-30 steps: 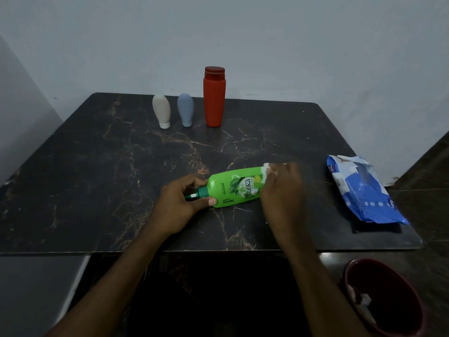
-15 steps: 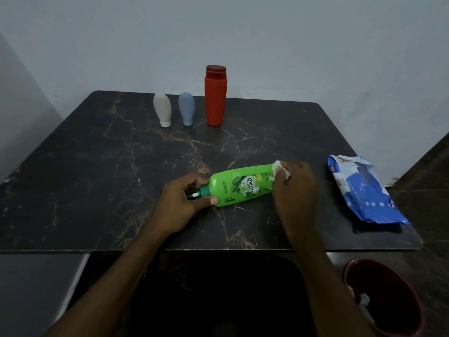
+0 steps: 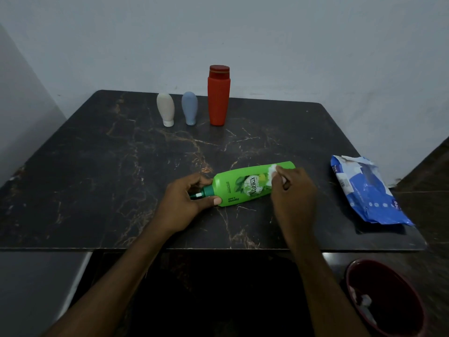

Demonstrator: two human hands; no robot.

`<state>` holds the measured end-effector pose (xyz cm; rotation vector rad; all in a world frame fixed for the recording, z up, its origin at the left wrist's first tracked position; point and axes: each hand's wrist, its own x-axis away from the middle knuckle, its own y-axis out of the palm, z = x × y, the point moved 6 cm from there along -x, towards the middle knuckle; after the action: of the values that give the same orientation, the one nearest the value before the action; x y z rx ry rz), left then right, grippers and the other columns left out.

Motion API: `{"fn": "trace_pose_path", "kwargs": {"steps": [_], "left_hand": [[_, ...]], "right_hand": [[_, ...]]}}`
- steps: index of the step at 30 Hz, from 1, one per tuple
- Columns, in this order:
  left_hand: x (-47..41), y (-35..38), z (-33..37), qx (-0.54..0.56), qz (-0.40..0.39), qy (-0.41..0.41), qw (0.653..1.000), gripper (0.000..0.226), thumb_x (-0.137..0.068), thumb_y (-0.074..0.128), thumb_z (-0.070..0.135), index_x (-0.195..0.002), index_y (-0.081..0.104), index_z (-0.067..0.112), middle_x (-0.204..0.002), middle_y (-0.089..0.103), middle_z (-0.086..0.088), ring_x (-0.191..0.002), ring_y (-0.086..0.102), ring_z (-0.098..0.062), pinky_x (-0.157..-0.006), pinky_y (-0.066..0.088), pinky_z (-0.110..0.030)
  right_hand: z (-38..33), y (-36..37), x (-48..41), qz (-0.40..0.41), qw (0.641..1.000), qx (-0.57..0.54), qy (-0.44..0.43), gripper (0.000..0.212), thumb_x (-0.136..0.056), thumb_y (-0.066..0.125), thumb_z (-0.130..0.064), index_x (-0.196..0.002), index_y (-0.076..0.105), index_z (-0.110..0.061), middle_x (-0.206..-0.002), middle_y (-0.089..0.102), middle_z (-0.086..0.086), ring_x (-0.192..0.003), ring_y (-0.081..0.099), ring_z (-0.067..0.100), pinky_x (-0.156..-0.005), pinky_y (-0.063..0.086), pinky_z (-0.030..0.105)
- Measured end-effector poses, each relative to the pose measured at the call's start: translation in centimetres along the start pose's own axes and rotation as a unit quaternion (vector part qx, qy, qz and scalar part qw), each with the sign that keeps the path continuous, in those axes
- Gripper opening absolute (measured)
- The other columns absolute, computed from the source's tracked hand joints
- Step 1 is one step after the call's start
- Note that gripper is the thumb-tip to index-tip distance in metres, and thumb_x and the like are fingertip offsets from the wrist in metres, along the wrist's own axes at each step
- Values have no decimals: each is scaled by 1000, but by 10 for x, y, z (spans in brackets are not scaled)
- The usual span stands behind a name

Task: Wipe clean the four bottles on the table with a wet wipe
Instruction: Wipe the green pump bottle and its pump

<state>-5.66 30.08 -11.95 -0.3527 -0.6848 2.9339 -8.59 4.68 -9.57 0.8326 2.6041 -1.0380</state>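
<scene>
A green bottle (image 3: 243, 184) lies on its side near the front of the dark marble table (image 3: 97, 166), cap pointing left. My left hand (image 3: 187, 203) grips its neck and dark green cap. My right hand (image 3: 291, 190) pinches a white wet wipe (image 3: 272, 170) and presses it against the bottle's right end. At the back stand three more bottles: a cream one (image 3: 166, 109), a grey-blue one (image 3: 189, 107) and a taller red one (image 3: 218, 94).
A blue wet-wipe pack (image 3: 366, 193), torn open, lies at the table's right edge. A dark red bin (image 3: 386, 300) with used wipes inside stands on the floor at the lower right. Walls close in behind and to the left.
My right hand with the wipe slid right along the green bottle toward its base, then back a little over the label. My left hand kept its grip on the neck.
</scene>
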Motion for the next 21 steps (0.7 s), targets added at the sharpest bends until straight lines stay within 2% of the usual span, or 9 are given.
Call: {"fn": "trace_pose_path", "kwargs": {"steps": [3, 5, 7, 10, 11, 13, 16, 18, 21], "left_hand": [[1, 0, 0, 2, 0, -1, 1000, 31, -72, 93, 21, -97, 75, 22, -102, 77, 5, -97, 72, -15, -93, 56, -46], [1, 0, 1, 3, 5, 3, 1000, 32, -71, 94, 20, -97, 75, 21, -100, 77, 5, -95, 73, -15, -92, 57, -44], [1, 0, 4, 6, 0, 7, 1000, 31, -71, 93, 17, -96, 75, 22, -98, 77, 6, -93, 73, -13, -90, 58, -40], [3, 1, 8, 8, -8, 16, 1000, 30, -73, 91, 15, -96, 75, 23, -97, 77, 9, -92, 72, -9, -89, 58, -36], [3, 0, 7, 9, -1, 15, 1000, 31, -72, 92, 16, -97, 75, 23, -98, 77, 7, -93, 72, -11, -90, 58, -39], [2, -1, 4, 5, 10, 11, 1000, 34, -70, 94, 19, -98, 75, 22, -101, 77, 6, -96, 72, -13, -92, 57, -43], [2, 0, 3, 0, 7, 12, 1000, 33, -71, 93, 21, -100, 75, 21, -105, 76, 6, -100, 71, -12, -94, 56, -43], [3, 1, 5, 2, 10, 20, 1000, 33, -71, 93, 20, -99, 75, 21, -105, 76, 7, -100, 71, -12, -94, 56, -41], [4, 0, 10, -5, 18, 33, 999, 32, -70, 93, 15, -95, 74, 20, -99, 76, 8, -95, 71, -9, -89, 57, -31]], "right_hand": [[-16, 10, 10, -2, 1000, -19, -10, 22, -99, 57, -20, -116, 70, -16, -98, 60, -3, -75, 55, 4, -64, 42, 15], [-44, 27, 27, -25, 995, -42, -86, 20, -98, 57, -20, -111, 72, -15, -93, 56, -4, -74, 55, 7, -65, 48, 26], [-68, 46, 44, -80, 984, -52, -153, 22, -98, 56, -22, -112, 71, -13, -94, 56, -3, -79, 57, 15, -68, 52, 36], [-82, 49, 48, -106, 970, 1, -217, 28, -95, 54, -23, -117, 70, -17, -96, 57, -1, -84, 57, 19, -73, 51, 42], [-81, 44, 42, -97, 971, 21, -218, 28, -95, 52, -23, -116, 70, -18, -96, 56, -1, -85, 56, 19, -74, 51, 42], [-67, 28, 22, -75, 983, 56, -161, 29, -97, 47, -26, -116, 69, -19, -95, 52, -3, -86, 52, 16, -74, 52, 41], [-42, 16, -3, -64, 988, 108, -85, 23, -97, 52, -23, -112, 69, -21, -101, 49, -3, -92, 49, 17, -84, 48, 40], [-48, 22, -1, -84, 980, 150, -97, 25, -92, 60, -19, -116, 66, -21, -109, 49, -1, -99, 47, 18, -88, 45, 40], [-81, 44, 21, -140, 964, 170, -151, 41, -80, 71, -19, -119, 60, -24, -123, 46, -1, -109, 46, 21, -88, 42, 42]]}}
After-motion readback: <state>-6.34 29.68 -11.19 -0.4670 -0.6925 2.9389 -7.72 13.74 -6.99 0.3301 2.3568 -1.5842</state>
